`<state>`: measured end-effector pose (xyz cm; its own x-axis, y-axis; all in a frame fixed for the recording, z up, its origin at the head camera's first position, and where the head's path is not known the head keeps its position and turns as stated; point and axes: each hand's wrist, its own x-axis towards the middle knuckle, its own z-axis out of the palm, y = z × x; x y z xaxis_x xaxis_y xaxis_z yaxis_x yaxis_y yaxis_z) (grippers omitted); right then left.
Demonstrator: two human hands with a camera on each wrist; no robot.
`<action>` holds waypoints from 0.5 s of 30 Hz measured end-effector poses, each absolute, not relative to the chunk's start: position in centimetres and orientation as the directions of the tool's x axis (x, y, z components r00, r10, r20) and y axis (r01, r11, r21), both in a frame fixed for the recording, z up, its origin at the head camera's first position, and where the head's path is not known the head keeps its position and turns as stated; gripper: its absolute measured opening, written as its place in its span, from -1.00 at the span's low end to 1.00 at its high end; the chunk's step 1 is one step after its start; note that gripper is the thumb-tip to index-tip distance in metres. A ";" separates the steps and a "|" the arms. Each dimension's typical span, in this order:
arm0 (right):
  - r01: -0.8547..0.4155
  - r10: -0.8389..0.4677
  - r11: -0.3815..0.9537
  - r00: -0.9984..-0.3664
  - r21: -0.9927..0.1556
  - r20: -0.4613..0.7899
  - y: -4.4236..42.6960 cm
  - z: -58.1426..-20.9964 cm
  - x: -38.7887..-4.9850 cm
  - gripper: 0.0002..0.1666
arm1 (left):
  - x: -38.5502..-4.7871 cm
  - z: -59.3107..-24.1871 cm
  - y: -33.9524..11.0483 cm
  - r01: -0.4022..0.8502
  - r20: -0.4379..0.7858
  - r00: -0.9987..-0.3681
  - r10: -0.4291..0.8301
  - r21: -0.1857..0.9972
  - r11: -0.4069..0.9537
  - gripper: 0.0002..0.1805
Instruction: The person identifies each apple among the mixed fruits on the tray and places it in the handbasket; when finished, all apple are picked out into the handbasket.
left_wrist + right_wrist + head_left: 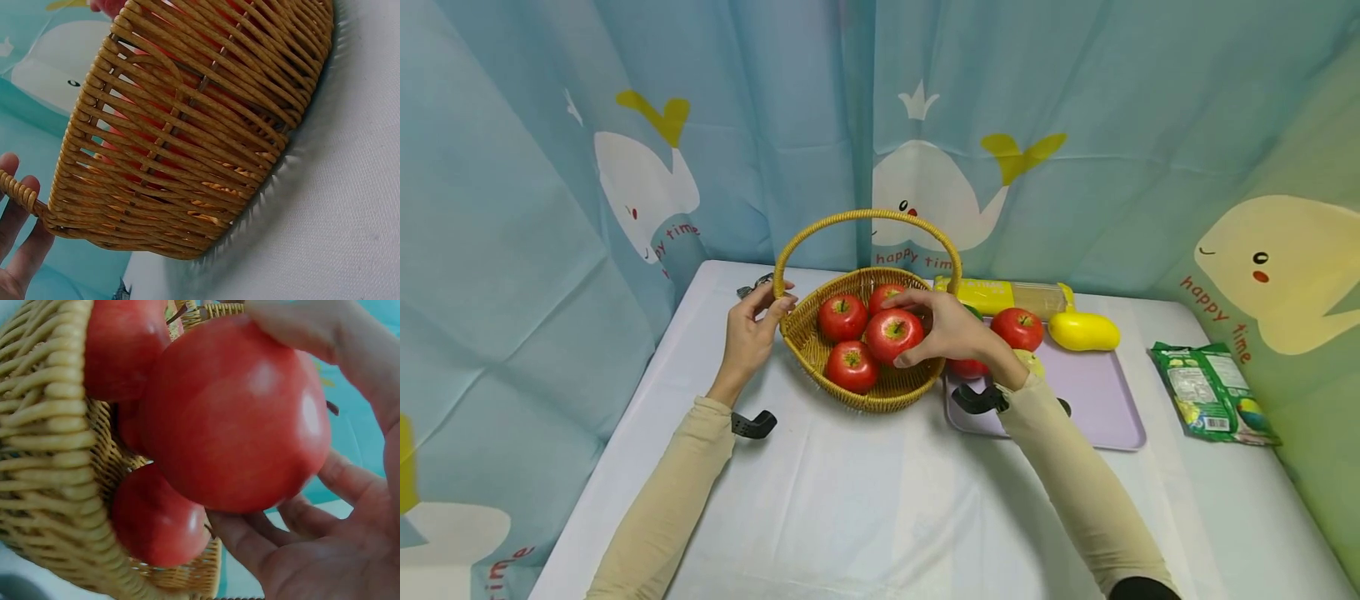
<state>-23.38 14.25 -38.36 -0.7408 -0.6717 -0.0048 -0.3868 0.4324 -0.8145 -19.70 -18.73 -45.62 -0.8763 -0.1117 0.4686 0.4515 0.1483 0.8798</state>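
Note:
A wicker basket (pixel 880 403) with a tall arched handle stands on the table, holding several red apples (pixel 852 367). My right hand (pixel 951 329) grips one apple (pixel 894 333) between thumb and fingers over the basket's right part; the right wrist view has this apple (pixel 234 415) large, above the others. At the basket's left end my left hand (pixel 752 333) holds the base of the handle between thumb and fingers. In the left wrist view, fingers (pixel 30 250) lie around the handle's foot beside the woven wall (pixel 169 144).
A lilac tray (pixel 1112 408) on the right bears more apples (pixel 1017 328) and a yellow fruit (pixel 1084 332), partly behind my right arm. Behind it lies a yellow packet (pixel 985 296). A green bag (pixel 1213 392) lies at the far right; a small dark object is behind my left hand.

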 end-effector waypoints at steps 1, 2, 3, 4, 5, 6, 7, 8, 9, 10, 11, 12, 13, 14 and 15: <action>-0.387 -0.671 0.442 -0.741 -0.809 -0.012 14.1 -38.3 -23.4 -0.09 | -19.7 -45.7 -18.7 0.453 0.469 -0.876 -0.112 0.879 0.147 -0.71; -0.388 -0.670 0.454 -0.742 -0.802 -0.021 13.9 -38.2 -23.4 -0.08 | -19.7 -45.7 -18.7 0.455 0.471 -0.875 -0.112 0.879 0.146 -0.71; -0.391 -0.670 0.467 -0.742 -0.793 -0.029 13.8 -38.1 -23.5 -0.08 | -19.7 -45.7 -18.7 0.456 0.472 -0.875 -0.111 0.878 0.144 -0.71; -0.397 -0.672 0.479 -0.740 -0.783 -0.036 13.7 -38.1 -23.5 -0.08 | -19.7 -45.7 -18.7 0.457 0.473 -0.874 -0.110 0.878 0.143 -0.71; -0.404 -0.676 0.488 -0.736 -0.774 -0.043 13.5 -38.0 -23.6 -0.08 | -19.7 -45.7 -18.7 0.459 0.474 -0.874 -0.110 0.877 0.141 -0.71; -0.409 -0.682 0.494 -0.730 -0.767 -0.050 13.5 -38.0 -23.6 -0.08 | -19.7 -45.7 -18.7 0.459 0.475 -0.873 -0.110 0.877 0.139 -0.71; -0.418 -0.688 0.500 -0.723 -0.759 -0.055 13.4 -37.9 -23.7 -0.07 | -19.7 -45.7 -18.8 0.461 0.476 -0.873 -0.110 0.877 0.136 -0.71; -0.425 -0.692 0.508 -0.719 -0.749 -0.061 13.3 -37.9 -23.8 -0.07 | -19.7 -45.6 -18.8 0.463 0.477 -0.872 -0.110 0.876 0.135 -0.71; -0.433 -0.696 0.516 -0.715 -0.739 -0.068 13.3 -37.8 -23.9 -0.08 | -19.7 -45.6 -18.8 0.464 0.478 -0.871 -0.110 0.876 0.135 -0.71; -0.439 -0.700 0.525 -0.711 -0.729 -0.076 13.3 -37.8 -24.0 -0.08 | -19.7 -45.6 -18.8 0.466 0.480 -0.870 -0.109 0.875 0.134 -0.71; -0.443 -0.703 0.535 -0.706 -0.720 -0.087 13.3 -37.8 -24.0 -0.09 | -19.7 -45.6 -18.8 0.467 0.481 -0.870 -0.110 0.874 0.134 -0.71; -0.448 -0.706 0.545 -0.701 -0.709 -0.100 13.3 -37.8 -24.1 -0.10 | -19.7 -45.6 -18.8 0.467 0.481 -0.870 -0.110 0.874 0.134 -0.71; -0.454 -0.710 0.556 -0.696 -0.696 -0.113 13.3 -37.8 -24.2 -0.10 | -19.7 -45.6 -18.8 0.467 0.482 -0.869 -0.110 0.874 0.133 -0.71; -0.459 -0.713 0.565 -0.689 -0.686 -0.127 13.4 -37.8 -24.2 -0.11 | -19.7 -45.6 -18.8 0.466 0.480 -0.870 -0.111 0.875 0.134 -0.72; -0.469 -0.719 0.572 -0.681 -0.673 -0.137 13.4 -37.9 -24.3 -0.12 | -19.6 -45.6 -18.7 0.465 0.479 -0.871 -0.112 0.876 0.132 -0.72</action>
